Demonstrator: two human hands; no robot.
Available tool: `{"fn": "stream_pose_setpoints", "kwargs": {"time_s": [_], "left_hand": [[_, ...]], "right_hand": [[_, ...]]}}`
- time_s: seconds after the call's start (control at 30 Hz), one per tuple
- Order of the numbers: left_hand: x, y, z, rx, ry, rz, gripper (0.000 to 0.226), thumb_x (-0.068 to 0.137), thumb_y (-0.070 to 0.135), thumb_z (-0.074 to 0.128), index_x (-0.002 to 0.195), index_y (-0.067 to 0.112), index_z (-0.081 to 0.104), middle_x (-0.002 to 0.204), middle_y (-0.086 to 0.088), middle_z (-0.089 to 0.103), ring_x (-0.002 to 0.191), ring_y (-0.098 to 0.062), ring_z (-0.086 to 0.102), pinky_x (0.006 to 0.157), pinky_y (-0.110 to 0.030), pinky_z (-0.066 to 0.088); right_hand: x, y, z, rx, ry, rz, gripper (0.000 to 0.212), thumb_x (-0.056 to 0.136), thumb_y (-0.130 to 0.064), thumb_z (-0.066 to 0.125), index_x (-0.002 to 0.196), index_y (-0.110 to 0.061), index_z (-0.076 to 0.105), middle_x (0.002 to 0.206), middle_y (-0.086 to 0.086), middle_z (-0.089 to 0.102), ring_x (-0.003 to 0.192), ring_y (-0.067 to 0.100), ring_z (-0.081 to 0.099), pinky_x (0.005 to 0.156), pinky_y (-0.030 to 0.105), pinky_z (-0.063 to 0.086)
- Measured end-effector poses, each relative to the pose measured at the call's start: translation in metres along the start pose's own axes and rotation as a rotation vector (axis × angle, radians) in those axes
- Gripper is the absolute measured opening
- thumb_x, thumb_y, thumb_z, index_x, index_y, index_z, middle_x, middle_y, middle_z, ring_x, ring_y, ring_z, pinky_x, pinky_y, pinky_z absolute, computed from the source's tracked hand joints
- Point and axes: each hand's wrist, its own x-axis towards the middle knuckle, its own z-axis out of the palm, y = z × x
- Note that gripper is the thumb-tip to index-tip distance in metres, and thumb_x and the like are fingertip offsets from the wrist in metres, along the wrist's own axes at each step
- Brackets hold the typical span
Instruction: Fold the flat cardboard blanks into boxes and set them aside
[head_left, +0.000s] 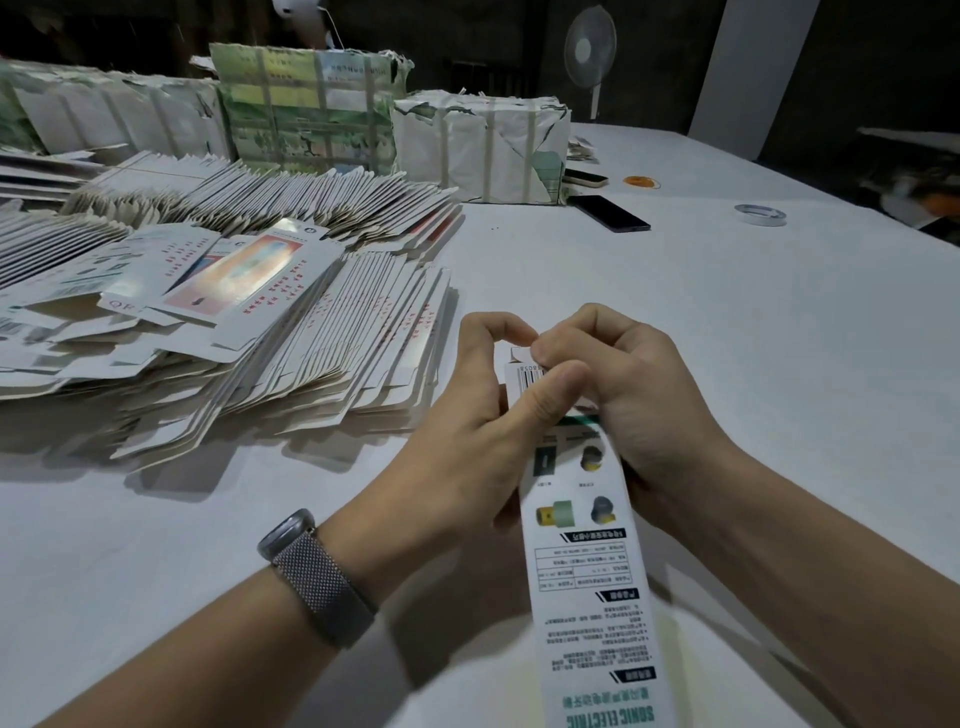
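risk: end flap (519, 356) could crease or tear if forced in askew; box (582, 525) could collapse flat again if squeezed too hard
cause: flap mostly hidden under the fingertips, tuck done partly blind
left hand (467, 431): curled round the box's far end, thumb pressed flat over the barcode, index arched above the flap
right hand (623, 384): fingers bent tight, pinching the same end from the other side, knuckles up
box: held between both hands, near end running back toward the body, above the table (727, 338)
blanks (249, 312): stacked well left of the left fingers
step: closing the end flap, probably
wrists: both low, forearms converging
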Motion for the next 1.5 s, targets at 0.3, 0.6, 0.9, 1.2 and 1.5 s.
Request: {"fn": "stream_pose_setpoints", "kwargs": {"time_s": [0.3, 0.6, 0.9, 1.2, 1.5], "left_hand": [[0.002, -0.002, 0.002, -0.035, 0.018, -0.030, 0.034, 0.069, 0.070, 0.060, 0.085, 0.049, 0.038, 0.061, -0.005, 0.059, 0.055, -0.029, 0.048, 0.048, -0.032, 0.036], [0.000, 0.004, 0.002, -0.084, 0.024, -0.030, 0.030, 0.080, 0.066, 0.056, 0.083, 0.042, 0.037, 0.069, -0.005, 0.069, 0.055, -0.028, 0.059, 0.046, -0.035, 0.042], [-0.005, 0.008, 0.005, -0.108, 0.022, -0.004, 0.023, 0.081, 0.059, 0.051, 0.078, 0.041, 0.037, 0.082, -0.021, 0.074, 0.060, -0.032, 0.068, 0.044, -0.032, 0.048], [-0.005, 0.008, 0.006, -0.160, 0.026, 0.030, 0.030, 0.084, 0.055, 0.049, 0.095, 0.030, 0.037, 0.071, -0.010, 0.073, 0.052, -0.021, 0.065, 0.040, -0.022, 0.045], [-0.001, 0.009, 0.004, -0.163, 0.139, 0.121, 0.028, 0.089, 0.046, 0.049, 0.097, 0.020, 0.042, 0.057, 0.005, 0.062, 0.044, -0.010, 0.057, 0.038, -0.021, 0.042]], "right_hand": [[0.002, -0.003, -0.001, -0.013, -0.059, 0.057, 0.022, 0.087, -0.005, 0.058, 0.066, -0.009, 0.050, 0.059, 0.008, 0.047, 0.044, 0.019, 0.052, 0.044, 0.028, 0.047], [-0.006, 0.001, 0.008, 0.050, 0.173, -0.043, 0.029, 0.096, -0.030, 0.060, 0.077, -0.007, 0.058, 0.060, 0.008, 0.054, 0.052, 0.025, 0.054, 0.045, 0.024, 0.049], [-0.007, 0.000, 0.009, 0.031, 0.256, -0.096, 0.045, 0.102, -0.030, 0.052, 0.083, 0.009, 0.061, 0.056, 0.011, 0.056, 0.050, 0.026, 0.056, 0.044, 0.023, 0.048], [-0.004, 0.002, 0.005, 0.001, 0.227, -0.163, 0.043, 0.101, -0.034, 0.054, 0.068, -0.007, 0.058, 0.055, 0.007, 0.058, 0.049, 0.022, 0.058, 0.048, 0.028, 0.050], [-0.001, 0.010, 0.006, -0.128, 0.178, -0.349, 0.036, 0.092, -0.035, 0.064, 0.060, -0.023, 0.054, 0.059, -0.001, 0.059, 0.057, 0.021, 0.059, 0.056, 0.033, 0.051]]}}
